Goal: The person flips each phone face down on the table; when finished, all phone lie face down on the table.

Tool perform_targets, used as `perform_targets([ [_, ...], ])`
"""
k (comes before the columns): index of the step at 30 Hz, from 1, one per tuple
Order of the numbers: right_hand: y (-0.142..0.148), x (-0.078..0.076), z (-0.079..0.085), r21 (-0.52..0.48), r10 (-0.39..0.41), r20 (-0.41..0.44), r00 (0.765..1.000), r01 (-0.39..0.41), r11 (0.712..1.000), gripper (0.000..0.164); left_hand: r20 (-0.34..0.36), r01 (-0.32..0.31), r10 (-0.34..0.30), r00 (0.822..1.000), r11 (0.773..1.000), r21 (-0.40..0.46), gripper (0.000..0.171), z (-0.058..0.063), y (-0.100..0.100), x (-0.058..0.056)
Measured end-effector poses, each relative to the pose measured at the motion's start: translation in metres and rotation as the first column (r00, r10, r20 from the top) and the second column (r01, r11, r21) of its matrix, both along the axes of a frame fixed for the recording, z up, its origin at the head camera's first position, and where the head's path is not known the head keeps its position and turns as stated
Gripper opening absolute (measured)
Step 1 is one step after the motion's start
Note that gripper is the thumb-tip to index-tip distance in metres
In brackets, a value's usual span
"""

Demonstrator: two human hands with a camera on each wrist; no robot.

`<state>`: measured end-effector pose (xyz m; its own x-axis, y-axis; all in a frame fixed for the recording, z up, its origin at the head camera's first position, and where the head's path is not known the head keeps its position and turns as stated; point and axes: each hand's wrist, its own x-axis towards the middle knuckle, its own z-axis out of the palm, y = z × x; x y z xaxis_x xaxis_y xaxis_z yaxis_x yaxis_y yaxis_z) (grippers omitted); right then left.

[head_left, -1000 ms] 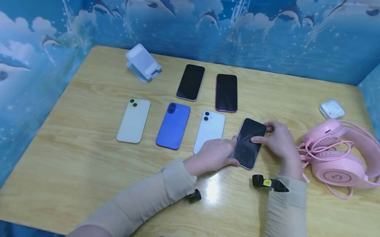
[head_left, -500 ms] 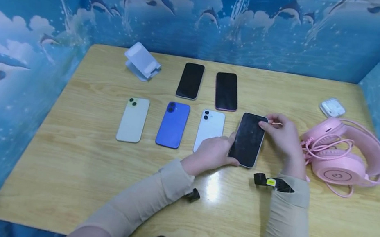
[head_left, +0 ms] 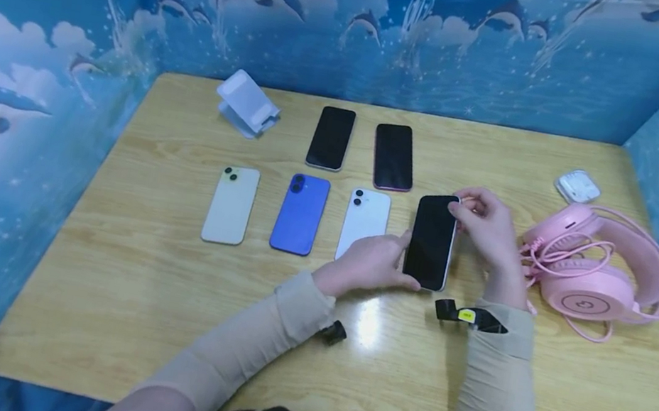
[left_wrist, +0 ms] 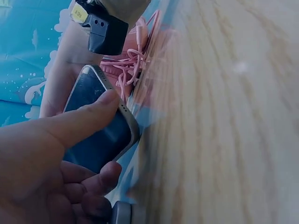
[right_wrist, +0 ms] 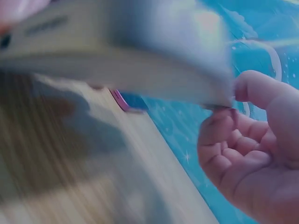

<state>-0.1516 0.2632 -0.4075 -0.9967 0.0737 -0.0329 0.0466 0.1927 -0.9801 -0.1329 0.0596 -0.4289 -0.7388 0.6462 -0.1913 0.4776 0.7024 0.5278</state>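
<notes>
A smartphone (head_left: 431,242) with a black screen facing up is held between both hands at the right end of the front row. My left hand (head_left: 368,263) grips its lower left corner. In the left wrist view the thumb (left_wrist: 91,119) lies on the phone's bottom edge, with the other fingers curled by its side. My right hand (head_left: 484,224) pinches the upper right corner between thumb and fingertips. One long side of the phone (right_wrist: 135,77) is lifted off the table in the right wrist view, blurred. A white phone (head_left: 367,215) lies partly under the left hand.
Blue (head_left: 300,215) and pale yellow-green phones (head_left: 231,206) lie face down to the left. Two black-screened phones, one left (head_left: 331,138) and one right (head_left: 394,157), lie behind. A white folding stand (head_left: 248,103), pink headphones (head_left: 591,290) and a small white case (head_left: 577,186) are farther out.
The held phone has shifted slightly away from the person and straightened, its right edge now showing. The right hand moved up to its top corner; the left hand stays at the lower left.
</notes>
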Motion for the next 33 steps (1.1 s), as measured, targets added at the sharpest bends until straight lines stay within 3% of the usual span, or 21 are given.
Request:
perform_targets([
  [4, -0.008, 0.000, 0.002, 0.029, -0.037, -0.039, 0.999, 0.038, 0.999, 0.022, 0.018, 0.040, -0.041, 0.999, 0.998, 0.054, 0.101, 0.003, 0.001, -0.001],
  [8, -0.013, 0.000, 0.004, 0.119, -0.072, -0.054, 0.996, 0.078, 0.990, 0.027, 0.007, 0.095, -0.096, 0.995, 0.992, 0.081, 0.098, 0.007, 0.005, -0.001],
  [16, -0.022, -0.001, 0.003, 0.204, -0.057, -0.061, 0.997, 0.068, 0.977, 0.030, -0.009, 0.162, -0.162, 0.987, 0.976, 0.148, 0.094, 0.011, 0.004, -0.002],
  [21, -0.027, -0.003, 0.001, 0.220, 0.003, -0.012, 1.000, 0.000, 0.975, 0.036, 0.036, 0.161, -0.172, 0.984, 0.963, 0.215, 0.094, 0.009, -0.005, -0.003],
  [26, -0.030, -0.003, -0.001, 0.172, 0.084, 0.024, 0.996, -0.087, 0.981, 0.042, 0.121, 0.112, -0.157, 0.980, 0.941, 0.319, 0.094, 0.011, -0.014, -0.003],
  [30, -0.030, -0.005, -0.003, 0.144, 0.194, 0.067, 0.979, -0.202, 0.969, 0.047, 0.165, 0.061, -0.135, 0.977, 0.920, 0.388, 0.091, 0.013, -0.023, -0.004],
  [33, -0.027, -0.006, -0.005, 0.161, 0.276, 0.102, 0.956, -0.290, 0.943, 0.048, 0.175, 0.042, -0.117, 0.978, 0.924, 0.380, 0.088, 0.014, -0.029, -0.005],
])
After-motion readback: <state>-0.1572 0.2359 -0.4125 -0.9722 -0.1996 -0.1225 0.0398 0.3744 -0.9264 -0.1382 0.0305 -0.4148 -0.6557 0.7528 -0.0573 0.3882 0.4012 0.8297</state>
